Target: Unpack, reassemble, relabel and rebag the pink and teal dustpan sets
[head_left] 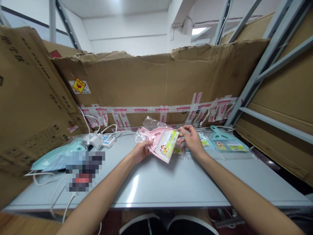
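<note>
Pink plastic dustpan [156, 139], one unit, sealed in a clear plastic bag [149, 123] with a yellow-green label [169, 144] on its face; comb-like teeth visible along one side. Location: held up just above the desk [127, 206], tilted, near the far edge. Hands: apart, one at each end of the item. Left hand [141, 151] closed around the handle end through the film; right hand [192, 140] pinching the opposite corner with its fingertips [180, 130].

Handling, as judged: light and fairly stiff, with thin parts likely to flex; the film looks slippery and loose, so the firmest hold is on the moulded body, not the bag's loose top.

Also on the desk: a teal dustpan [226, 140], bagged and labelled, at right; further bagged items [204, 142] beside the right hand, partly hidden; a pale teal bagged item [58, 158] at left; a white power strip [95, 141] with white cables [57, 192]; a small white device [109, 142]. One pixelated patch [84, 171] hides whatever lies there.

Behind: cardboard sheet [156, 78] with red-and-white packing tape [156, 109]; grey metal shelving [254, 75] at right.
</note>
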Demonstrator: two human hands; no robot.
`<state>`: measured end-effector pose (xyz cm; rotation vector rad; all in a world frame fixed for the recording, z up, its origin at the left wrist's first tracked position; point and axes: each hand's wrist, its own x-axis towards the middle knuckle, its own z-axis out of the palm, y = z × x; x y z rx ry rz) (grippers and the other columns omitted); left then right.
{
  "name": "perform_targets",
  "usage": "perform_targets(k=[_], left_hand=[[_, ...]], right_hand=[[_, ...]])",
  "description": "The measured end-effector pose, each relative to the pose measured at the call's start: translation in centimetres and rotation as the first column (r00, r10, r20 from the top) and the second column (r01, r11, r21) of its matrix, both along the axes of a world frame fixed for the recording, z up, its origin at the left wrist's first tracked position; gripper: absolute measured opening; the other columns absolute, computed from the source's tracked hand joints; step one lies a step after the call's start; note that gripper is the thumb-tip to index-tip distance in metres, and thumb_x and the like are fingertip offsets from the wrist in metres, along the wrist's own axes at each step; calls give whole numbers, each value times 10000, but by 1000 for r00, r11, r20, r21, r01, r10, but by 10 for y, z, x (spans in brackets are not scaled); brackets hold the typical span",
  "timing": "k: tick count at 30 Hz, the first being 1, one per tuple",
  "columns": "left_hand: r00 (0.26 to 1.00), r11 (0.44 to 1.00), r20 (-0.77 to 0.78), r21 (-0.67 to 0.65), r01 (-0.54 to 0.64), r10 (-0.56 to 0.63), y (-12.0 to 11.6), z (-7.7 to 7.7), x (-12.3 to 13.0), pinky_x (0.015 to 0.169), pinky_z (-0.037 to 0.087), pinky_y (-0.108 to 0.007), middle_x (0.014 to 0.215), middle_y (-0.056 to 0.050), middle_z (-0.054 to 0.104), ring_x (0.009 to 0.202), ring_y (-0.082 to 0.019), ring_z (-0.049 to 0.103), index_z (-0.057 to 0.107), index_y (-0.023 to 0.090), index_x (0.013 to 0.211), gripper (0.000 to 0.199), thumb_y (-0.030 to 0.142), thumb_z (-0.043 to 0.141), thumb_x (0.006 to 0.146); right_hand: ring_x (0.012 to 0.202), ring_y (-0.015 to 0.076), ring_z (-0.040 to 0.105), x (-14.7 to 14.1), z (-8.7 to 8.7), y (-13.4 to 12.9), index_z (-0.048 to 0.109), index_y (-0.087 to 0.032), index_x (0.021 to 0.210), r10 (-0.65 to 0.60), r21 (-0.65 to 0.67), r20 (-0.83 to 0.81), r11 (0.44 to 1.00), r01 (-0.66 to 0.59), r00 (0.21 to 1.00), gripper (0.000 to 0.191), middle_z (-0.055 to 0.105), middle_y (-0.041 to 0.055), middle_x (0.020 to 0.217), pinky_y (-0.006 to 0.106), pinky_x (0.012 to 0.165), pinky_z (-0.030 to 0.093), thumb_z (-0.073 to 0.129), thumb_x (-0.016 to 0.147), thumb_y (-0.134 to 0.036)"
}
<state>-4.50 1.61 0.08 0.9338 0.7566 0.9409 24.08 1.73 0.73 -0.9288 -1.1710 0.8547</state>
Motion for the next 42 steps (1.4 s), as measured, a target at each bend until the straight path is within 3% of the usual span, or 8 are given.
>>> perform_targets(k=[6, 9, 15, 21, 27, 31, 36, 42], left_hand=[[987, 988, 88, 68, -137, 131, 3, 0, -1, 809, 665, -320, 1088, -145, 874, 919, -259, 830, 830, 126, 1105, 312, 323, 904, 873], [979, 978, 103, 95, -185, 176, 4, -3, 0, 775, 662, -309, 1054, -133, 874, 878, -247, 823, 824, 130, 1069, 310, 342, 914, 861], [971, 976, 159, 103, -194, 176, -1, 0, 4, 806, 661, -291, 1106, -119, 874, 929, -238, 827, 811, 134, 1100, 343, 339, 928, 851], [971, 985, 189, 64, -162, 147, -9, 4, 11, 839, 663, -323, 1161, -124, 874, 1000, -273, 835, 806, 140, 1179, 375, 322, 910, 869], [968, 985, 201, 43, -165, 154, -13, 3, 18, 751, 654, -270, 1083, -108, 882, 878, -223, 827, 814, 128, 1119, 314, 301, 911, 875], [975, 989, 194, 72, -127, 111, -15, 5, 19, 829, 671, -314, 1162, -149, 873, 972, -271, 839, 808, 109, 1170, 370, 313, 909, 879], [983, 994, 179, 94, -62, 44, -17, 2, 23, 992, 666, -426, 1244, -186, 852, 1138, -361, 827, 769, 98, 1328, 531, 335, 915, 875], [982, 997, 189, 78, -29, 14, -17, -4, 25, 994, 670, -398, 1210, -160, 864, 1111, -331, 840, 755, 117, 1346, 543, 326, 920, 872]], right_hand=[[869, 227, 759, -7, 0, -11, 638, -306, 1419, 260, -64, 15, 964, -259, 965, 688, 667, 49, 1173, 304, 537, 659, 913, 851, -582], [837, 203, 735, -15, -4, -14, 639, -303, 1475, 366, -91, 8, 927, -364, 930, 772, 665, 46, 1166, 302, 535, 664, 967, 807, -510], [712, 147, 680, -23, -9, -14, 636, -274, 1412, 355, -82, -127, 927, -367, 926, 761, 695, 7, 1043, 280, 528, 634, 1008, 771, -447], [809, 206, 745, -29, -8, -19, 641, -277, 1365, 329, -144, -213, 921, -363, 920, 768, 753, 5, 988, 320, 633, 662, 1036, 719, -407], [897, 205, 777, -31, -6, -24, 458, -378, 1705, 366, -45, -123, 926, -374, 922, 981, 773, 38, 1157, 284, 663, 651, 942, 852, -416], [899, 200, 772, -29, -6, -23, 499, -357, 1706, 424, -100, -33, 900, -425, 905, 1024, 775, 67, 1273, 210, 531, 582, 980, 803, -366], [809, 180, 766, -30, -6, -22, 537, -330, 1684, 434, -166, -17, 887, -431, 901, 1014, 819, 59, 1212, 185, 472, 538, 998, 781, -340], [926, 219, 802, -29, -8, -19, 550, -315, 1653, 425, -174, -44, 888, -426, 904, 1050, 816, 64, 1222, 243, 607, 652, 1035, 722, -300]])
